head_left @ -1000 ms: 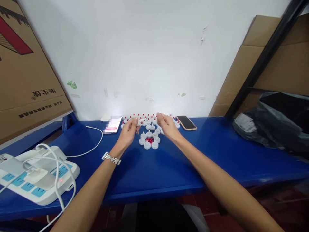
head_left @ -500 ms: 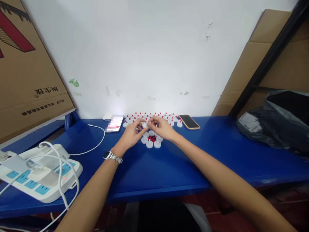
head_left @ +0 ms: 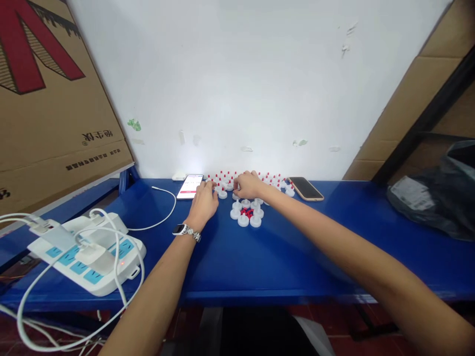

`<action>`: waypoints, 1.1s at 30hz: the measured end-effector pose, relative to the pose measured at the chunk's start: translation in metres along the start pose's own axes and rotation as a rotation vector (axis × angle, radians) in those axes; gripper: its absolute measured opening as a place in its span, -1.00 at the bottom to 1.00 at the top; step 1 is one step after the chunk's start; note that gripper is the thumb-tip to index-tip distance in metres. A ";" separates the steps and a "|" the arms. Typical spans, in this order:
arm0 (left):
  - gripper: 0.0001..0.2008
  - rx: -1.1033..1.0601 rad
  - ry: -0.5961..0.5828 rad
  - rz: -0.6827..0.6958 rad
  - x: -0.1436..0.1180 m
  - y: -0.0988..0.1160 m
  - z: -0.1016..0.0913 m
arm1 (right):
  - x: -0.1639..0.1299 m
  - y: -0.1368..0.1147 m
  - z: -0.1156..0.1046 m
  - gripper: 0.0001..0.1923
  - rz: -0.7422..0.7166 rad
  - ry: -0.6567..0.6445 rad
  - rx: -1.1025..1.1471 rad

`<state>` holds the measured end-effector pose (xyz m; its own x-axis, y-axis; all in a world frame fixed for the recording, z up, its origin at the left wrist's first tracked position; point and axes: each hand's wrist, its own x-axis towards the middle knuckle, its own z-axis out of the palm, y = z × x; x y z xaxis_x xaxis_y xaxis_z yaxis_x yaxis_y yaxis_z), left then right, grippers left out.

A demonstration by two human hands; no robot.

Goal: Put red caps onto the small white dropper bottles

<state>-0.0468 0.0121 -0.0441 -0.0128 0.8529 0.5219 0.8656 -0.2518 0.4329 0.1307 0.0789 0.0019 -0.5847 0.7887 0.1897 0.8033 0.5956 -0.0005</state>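
Note:
Several white caps with red tips (head_left: 267, 179) stand in rows on the blue table (head_left: 297, 247) against the wall. In front of them a ring of white caps (head_left: 243, 220) surrounds small red pieces (head_left: 247, 212). My left hand (head_left: 205, 201), with a watch on the wrist, lies palm down, its fingertips beside a single white cap (head_left: 222, 194). My right hand (head_left: 249, 185) is curled over the caps just behind the ring. Its fingertips point down among them, and what they touch is hidden.
A lit phone (head_left: 189, 187) with a white cable (head_left: 163, 217) lies left of the caps, and a dark phone (head_left: 306, 188) lies right of them. A white power strip (head_left: 92, 257) with plugs sits at the left. Cardboard (head_left: 48, 113) leans at the left, and a grey bag (head_left: 434, 198) lies at the right.
Both hands were raised together, pinching a white cap between them. They have since parted and dropped to the table among the caps. The view has shifted left.

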 end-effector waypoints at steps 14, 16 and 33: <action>-0.69 -0.018 0.014 0.024 -0.002 0.014 -0.009 | 0.012 -0.024 -0.007 -0.80 -0.032 0.139 0.150; -0.60 -0.055 0.038 0.068 -0.004 0.023 -0.012 | -0.002 -0.019 -0.014 -0.79 0.034 0.226 0.290; -0.60 -0.556 -0.152 0.243 -0.015 0.066 -0.006 | -0.085 -0.008 0.004 -0.51 0.068 0.409 0.981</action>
<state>0.0075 -0.0204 -0.0186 0.2582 0.7868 0.5606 0.4447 -0.6120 0.6540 0.1738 0.0082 -0.0181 -0.3133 0.8223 0.4750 0.2829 0.5583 -0.7799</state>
